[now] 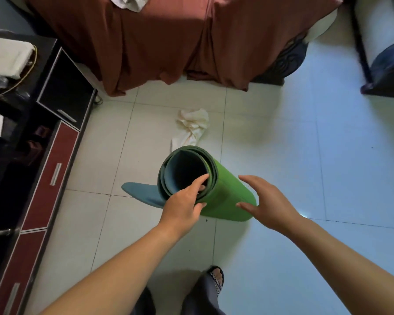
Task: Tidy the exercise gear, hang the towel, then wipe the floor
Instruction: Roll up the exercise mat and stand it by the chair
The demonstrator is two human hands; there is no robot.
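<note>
A rolled green exercise mat (228, 192) with a blue-grey inner face stands tilted on the tiled floor, its open end toward me and a loose blue flap sticking out at the lower left. My left hand (183, 205) grips the rim of the roll, fingers hooked inside the open end and thumb on the outer wall. Just right of the mat, my right hand (263, 201) is held with fingers spread and slightly bent, beside its green side and holding nothing. A crumpled cream towel (192, 128) lies on the floor just beyond the mat.
A bed with a rust-brown cover (168, 42) fills the top. A black and red drawer cabinet (46, 169) runs along the left. A dark furniture frame (378, 71) stands at the upper right. My sandalled foot (216, 278) is below the mat.
</note>
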